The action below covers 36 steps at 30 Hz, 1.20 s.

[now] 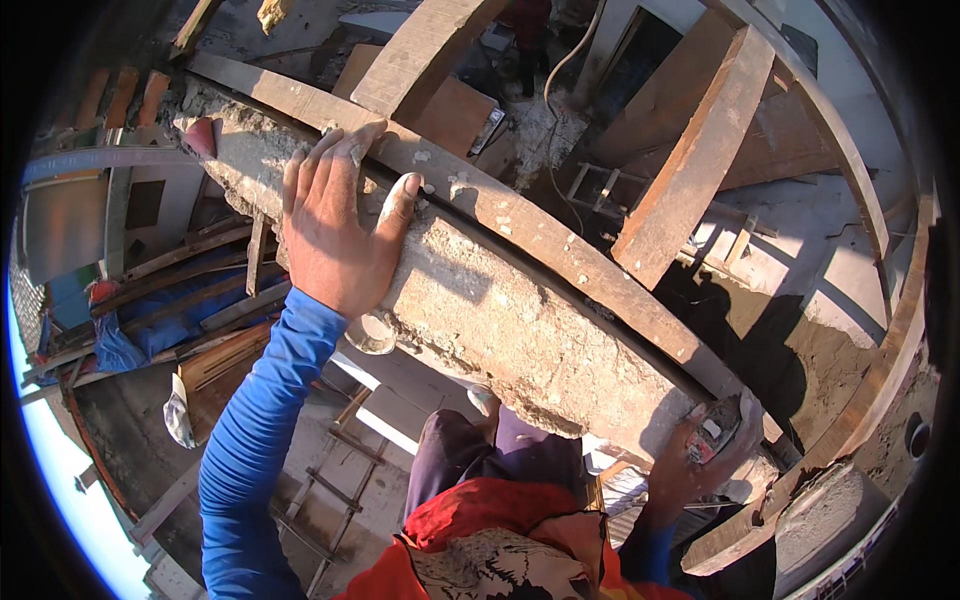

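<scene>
A rough, mortar-covered wall top runs slantwise in front of me, from upper left to lower right. Along its far side lies a long wooden beam, with a dark gap between the two. My left hand rests on the wall top with its fingers stretched out, the fingertips reaching the gap and the beam's edge. At the wall's lower right end, my right hand is closed round a small red and grey object; its exact kind is unclear. A dark red cone-shaped piece sits on the wall's far left end.
Two thick timbers, one upper and one right, join the beam. Far below are a floor with boards and a hose. A wooden ladder and blue sheeting lie below on the near side. A pipe opening shows at right.
</scene>
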Tool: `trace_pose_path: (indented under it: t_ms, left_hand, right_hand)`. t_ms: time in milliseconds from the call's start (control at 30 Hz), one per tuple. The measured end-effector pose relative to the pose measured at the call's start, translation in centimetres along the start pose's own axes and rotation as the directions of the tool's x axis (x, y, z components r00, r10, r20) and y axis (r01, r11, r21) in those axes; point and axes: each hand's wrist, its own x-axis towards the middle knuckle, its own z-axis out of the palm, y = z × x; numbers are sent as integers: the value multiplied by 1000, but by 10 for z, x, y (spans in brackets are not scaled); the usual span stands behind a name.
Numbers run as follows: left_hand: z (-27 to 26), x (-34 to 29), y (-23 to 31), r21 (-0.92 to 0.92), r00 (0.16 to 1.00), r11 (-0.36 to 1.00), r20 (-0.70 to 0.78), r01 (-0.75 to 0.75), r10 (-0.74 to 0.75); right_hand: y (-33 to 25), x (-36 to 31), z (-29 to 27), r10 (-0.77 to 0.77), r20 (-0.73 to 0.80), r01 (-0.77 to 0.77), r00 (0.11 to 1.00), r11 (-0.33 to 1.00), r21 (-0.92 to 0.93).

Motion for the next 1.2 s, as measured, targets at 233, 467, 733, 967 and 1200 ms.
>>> trace_pose_path:
  t_ms: [233, 467, 733, 967, 1200]
  left_hand:
    - [-14, -18, -18, -266, 979, 964, -197, 4, -59]
    - [-57, -173, -41, -521, 890, 822, -230, 229, -394]
    - [-45, -603, 3, -341, 385, 253, 408, 906, -828]
    - [-26, -839, 166, 152, -146, -28, 858, 988, -492]
    - [9, -872, 253, -295, 90, -456, 903, 840, -419]
  right_hand:
    - [-4, 1, 3, -39, -57, 45, 998, 994, 103]
    - [-6, -4, 0, -47, -102, 59, 994, 991, 118]
    - [-13, -5, 9, -71, -114, 99, 991, 958, 269]
    - [26, 9, 9, -359, -287, 349, 888, 933, -86]
    - [-151, -79, -20, -604, -126, 609, 787, 729, 313]
